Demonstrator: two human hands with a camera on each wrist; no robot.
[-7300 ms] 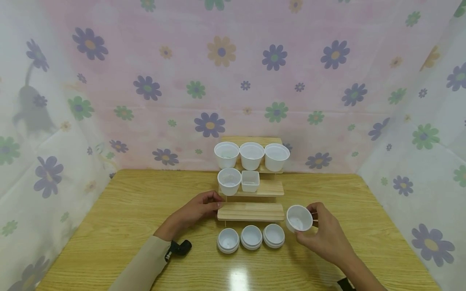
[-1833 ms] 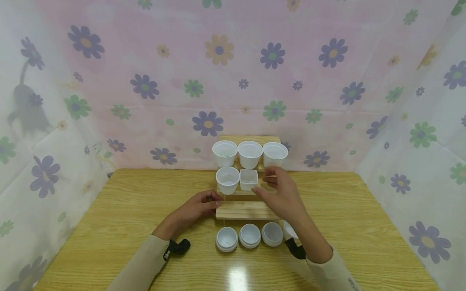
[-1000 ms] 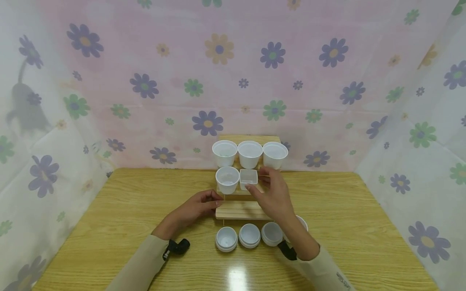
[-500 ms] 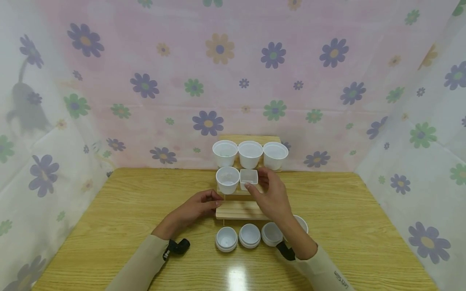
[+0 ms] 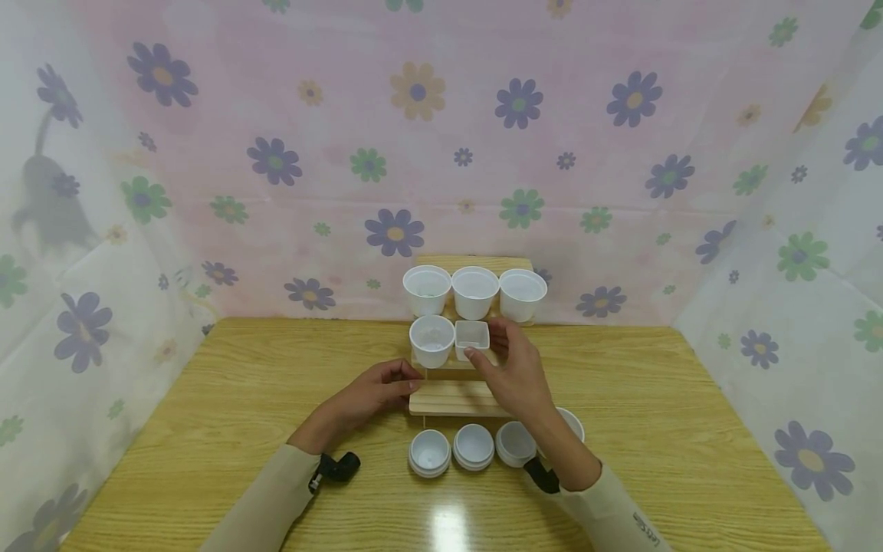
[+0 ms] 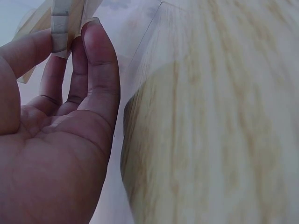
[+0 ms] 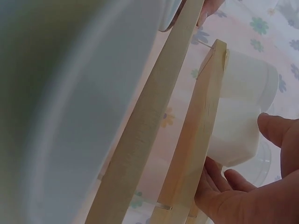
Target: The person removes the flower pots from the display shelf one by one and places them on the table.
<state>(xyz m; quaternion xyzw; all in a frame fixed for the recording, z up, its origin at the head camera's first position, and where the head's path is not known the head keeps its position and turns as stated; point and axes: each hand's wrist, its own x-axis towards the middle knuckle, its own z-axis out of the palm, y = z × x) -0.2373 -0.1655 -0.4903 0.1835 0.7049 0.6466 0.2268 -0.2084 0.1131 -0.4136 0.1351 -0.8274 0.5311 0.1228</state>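
A wooden three-tier display stand (image 5: pixel 451 399) stands mid-table. My left hand (image 5: pixel 369 395) grips the left end of its lowest shelf, thumb and fingers around the board (image 6: pixel 60 30) in the left wrist view. On the middle shelf sits a small square white cup (image 5: pixel 472 334), right beside a round white cup (image 5: pixel 432 341). My right hand (image 5: pixel 513 376) holds the square cup, thumb at its front and fingers by its right side. The right wrist view shows the square cup (image 7: pixel 236 135) on the shelf between thumb and fingers.
Three round white cups (image 5: pixel 474 295) line the top shelf. In front of the stand, low white jars (image 5: pixel 429 454) stand in a row on the table (image 5: pixel 241 399). Another round cup (image 5: pixel 572 424) is partly hidden behind my right forearm. A flowered cloth (image 5: pixel 441 176) hangs behind.
Earlier my right hand held a round cup beside the stand; that cup now stands at the front row's right end. The right hand moved up to the square cup. My left hand stayed.
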